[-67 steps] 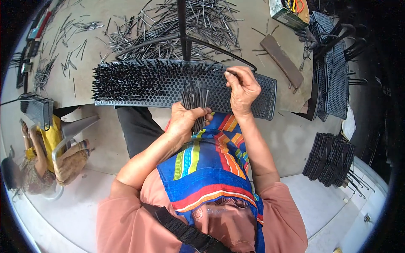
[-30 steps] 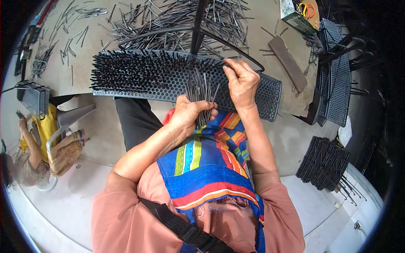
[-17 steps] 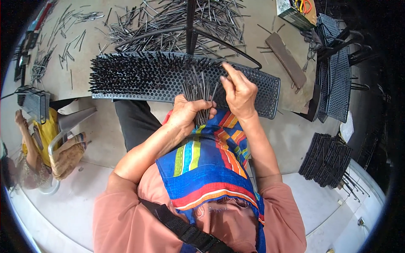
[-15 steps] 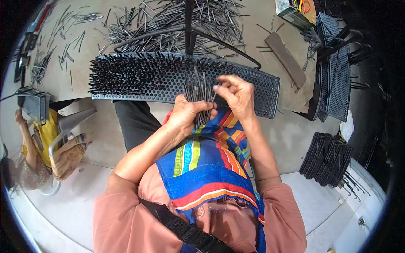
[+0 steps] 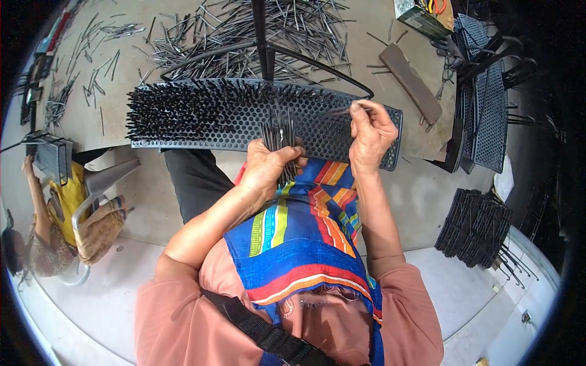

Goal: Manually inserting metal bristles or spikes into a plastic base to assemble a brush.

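Observation:
A long dark perforated panel (image 5: 332, 138) lies across in front of me. Short black pegs or strip ends (image 5: 174, 110) stand densely in its left part, thinning toward the middle; bare holes show on the right. My left hand (image 5: 264, 169) is closed round a bundle of thin dark strips (image 5: 278, 138) at the panel's near edge. Over the panel's right end, my right hand (image 5: 371, 137) pinches a thin dark strip (image 5: 337, 113), blurred by motion, that points left. Whether it is a single strip I cannot tell.
Behind the panel, a black metal frame (image 5: 264, 46) rises before a heap of loose strips (image 5: 305, 36). A brown bar (image 5: 410, 84) lies at right, near a box (image 5: 424, 15). More perforated panels (image 5: 488, 91) stand beyond. Another person's arm (image 5: 39, 198) shows at far left.
My right hand has moved right, away from the bundle, with a thin strip in its pinch. My left hand still holds the bundle, slightly further left.

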A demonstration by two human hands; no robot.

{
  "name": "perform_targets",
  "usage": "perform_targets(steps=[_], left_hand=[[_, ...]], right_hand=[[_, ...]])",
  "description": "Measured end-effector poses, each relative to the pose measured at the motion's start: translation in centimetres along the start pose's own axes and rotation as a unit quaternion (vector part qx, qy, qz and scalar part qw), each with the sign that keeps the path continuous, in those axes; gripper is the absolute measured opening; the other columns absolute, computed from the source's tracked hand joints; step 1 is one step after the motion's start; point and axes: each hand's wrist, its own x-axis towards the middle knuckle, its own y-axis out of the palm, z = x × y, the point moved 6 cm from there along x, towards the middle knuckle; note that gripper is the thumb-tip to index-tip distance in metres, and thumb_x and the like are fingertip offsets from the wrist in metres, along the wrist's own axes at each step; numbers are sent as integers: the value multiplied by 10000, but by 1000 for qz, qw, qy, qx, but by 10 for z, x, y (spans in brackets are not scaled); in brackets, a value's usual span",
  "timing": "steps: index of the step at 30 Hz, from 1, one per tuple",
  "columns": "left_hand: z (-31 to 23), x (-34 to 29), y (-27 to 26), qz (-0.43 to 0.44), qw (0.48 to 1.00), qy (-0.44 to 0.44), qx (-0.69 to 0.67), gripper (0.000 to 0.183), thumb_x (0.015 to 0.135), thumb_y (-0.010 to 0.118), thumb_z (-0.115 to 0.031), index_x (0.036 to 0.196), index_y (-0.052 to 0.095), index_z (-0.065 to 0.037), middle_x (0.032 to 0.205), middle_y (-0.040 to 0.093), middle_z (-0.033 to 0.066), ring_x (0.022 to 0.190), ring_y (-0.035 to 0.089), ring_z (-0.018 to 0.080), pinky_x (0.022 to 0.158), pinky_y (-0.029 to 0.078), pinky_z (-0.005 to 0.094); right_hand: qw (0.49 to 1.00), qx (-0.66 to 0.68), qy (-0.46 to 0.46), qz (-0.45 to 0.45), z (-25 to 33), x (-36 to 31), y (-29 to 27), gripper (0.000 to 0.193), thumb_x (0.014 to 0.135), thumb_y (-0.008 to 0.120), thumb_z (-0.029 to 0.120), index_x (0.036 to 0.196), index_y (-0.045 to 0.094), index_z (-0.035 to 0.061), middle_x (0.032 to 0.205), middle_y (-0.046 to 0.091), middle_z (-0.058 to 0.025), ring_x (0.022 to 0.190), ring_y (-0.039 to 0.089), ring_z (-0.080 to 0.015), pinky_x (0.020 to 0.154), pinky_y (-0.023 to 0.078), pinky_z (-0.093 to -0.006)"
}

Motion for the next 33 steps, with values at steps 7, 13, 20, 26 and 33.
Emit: perform_targets(steps=[7,13,20,26,33], left_hand=[[0,3,5,26,999,-5,26,94,805,622,43,885,666,19,814,700,123,632,665,174,523,544,286],[-1,4,4,19,1000,1,18,114,790,606,58,888,662,41,804,698,135,616,665,185,523,548,286],[2,7,5,36,999,-3,8,130,779,598,70,893,660,55,797,695,148,615,667,191,516,541,282],[4,9,4,38,999,-18,-2,143,775,597,77,902,661,58,804,697,154,620,670,194,522,547,279],[7,12,3,41,998,-26,-26,157,771,599,81,915,655,58,812,698,161,620,672,201,532,559,287]], right_hand=[[972,-156,-176,24,10,15,15,60,822,736,-19,850,685,-4,765,577,39,613,451,-15,520,337,-177],[978,-146,-146,16,5,18,12,58,825,741,-6,852,689,-10,771,589,34,641,470,-27,557,368,-184],[967,-195,-160,25,7,13,19,80,801,757,2,849,694,-15,759,603,22,633,472,-33,550,371,-197],[939,-286,-184,50,6,7,35,96,759,758,-19,838,705,-1,749,602,-12,587,478,-70,529,382,-220],[902,-345,-238,100,5,15,40,130,758,763,-15,870,699,-18,750,603,-31,576,480,-74,521,388,-234]])
